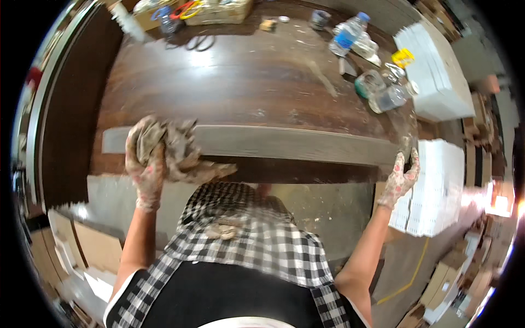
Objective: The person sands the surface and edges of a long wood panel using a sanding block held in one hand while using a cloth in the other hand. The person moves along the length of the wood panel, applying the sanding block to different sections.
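Grey plank [284, 143] lies left-to-right between left hand [145, 164] and right hand [403, 177].

Crumpled stained rag [175, 150] atop long grey plank [284, 143]

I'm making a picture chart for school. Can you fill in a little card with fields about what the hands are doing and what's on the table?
Left hand: gloved left hand presses a crumpled stained rag on the grey plank
Right hand: gloved right hand grips the plank's right end
Plank: long, lying across the dark wooden table
Far side of table: plastic bottles, scissors, a basket
Right of table: white stacks
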Demonstrator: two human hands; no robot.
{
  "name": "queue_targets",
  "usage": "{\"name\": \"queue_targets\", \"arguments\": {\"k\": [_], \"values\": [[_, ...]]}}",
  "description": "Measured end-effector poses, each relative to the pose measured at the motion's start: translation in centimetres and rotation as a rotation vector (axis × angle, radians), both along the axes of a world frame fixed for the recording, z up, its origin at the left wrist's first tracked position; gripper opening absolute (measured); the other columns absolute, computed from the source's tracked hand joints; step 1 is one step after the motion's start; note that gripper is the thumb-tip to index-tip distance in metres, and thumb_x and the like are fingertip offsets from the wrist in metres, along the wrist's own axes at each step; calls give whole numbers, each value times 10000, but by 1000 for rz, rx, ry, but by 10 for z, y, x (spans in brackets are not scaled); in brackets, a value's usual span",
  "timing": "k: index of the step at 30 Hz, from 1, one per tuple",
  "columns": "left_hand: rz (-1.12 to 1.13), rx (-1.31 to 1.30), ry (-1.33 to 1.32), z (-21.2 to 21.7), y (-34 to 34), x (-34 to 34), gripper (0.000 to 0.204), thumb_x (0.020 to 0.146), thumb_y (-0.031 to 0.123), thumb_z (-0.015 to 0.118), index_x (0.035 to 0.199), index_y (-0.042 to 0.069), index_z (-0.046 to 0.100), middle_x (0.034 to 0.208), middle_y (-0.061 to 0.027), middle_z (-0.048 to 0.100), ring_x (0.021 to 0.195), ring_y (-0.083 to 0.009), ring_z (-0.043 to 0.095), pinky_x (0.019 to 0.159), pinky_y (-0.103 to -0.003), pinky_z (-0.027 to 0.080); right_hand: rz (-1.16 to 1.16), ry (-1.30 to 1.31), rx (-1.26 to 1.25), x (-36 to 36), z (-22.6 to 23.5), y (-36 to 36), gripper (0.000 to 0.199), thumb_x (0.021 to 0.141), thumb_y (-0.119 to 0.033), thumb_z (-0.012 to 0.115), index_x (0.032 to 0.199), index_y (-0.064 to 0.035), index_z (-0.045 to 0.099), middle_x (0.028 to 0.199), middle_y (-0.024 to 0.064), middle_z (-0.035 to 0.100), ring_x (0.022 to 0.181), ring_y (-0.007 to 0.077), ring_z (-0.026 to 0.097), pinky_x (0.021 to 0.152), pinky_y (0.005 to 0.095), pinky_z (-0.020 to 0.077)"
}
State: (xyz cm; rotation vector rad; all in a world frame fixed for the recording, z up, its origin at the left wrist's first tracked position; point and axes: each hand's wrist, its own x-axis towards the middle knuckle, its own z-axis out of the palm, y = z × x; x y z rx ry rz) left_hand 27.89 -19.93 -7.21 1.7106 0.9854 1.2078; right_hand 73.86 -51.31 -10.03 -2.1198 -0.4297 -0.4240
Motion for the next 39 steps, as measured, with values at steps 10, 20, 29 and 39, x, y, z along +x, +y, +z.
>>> {"name": "queue_targets", "arguments": {"k": [10,20,29,39], "values": [[-379,491,669,-29,-20,71,649,729,322,779,1337,169,611,1395,-110,580,1354,-381,496,1131,-511,388,497,281,251,-173,-1,169,430,974,-63,636,1385,12,534,1370,111,562,1233,212,534,1100,355,383],[299,-2,1180,-12,182,-235,428,909,147,588,1334,125,629,1204,-82,704,1038,-256,685,924,-360,541,439,244,187,-202,17,170,437,990,-99,623,1405,-4,522,1397,120,533,1281,211,484,1119,357,353],[-47,-240,-497,57,125,-169,528,1023,352,502,1440,28,482,1348,-126,586,1191,-242,606,991,-384,542,366,209,264,-198,12,175,487,995,-112,624,1443,4,469,1404,133,516,1269,236,496,1120,364,357],[-626,432,762,28,-7,58,545,848,255,675,1356,86,574,1405,-164,550,1283,-314,544,1092,-473,404,398,212,307,-208,12,179,532,1005,-102,572,1488,15,383,1382,129,496,1215,209,501,1080,351,388]]}}
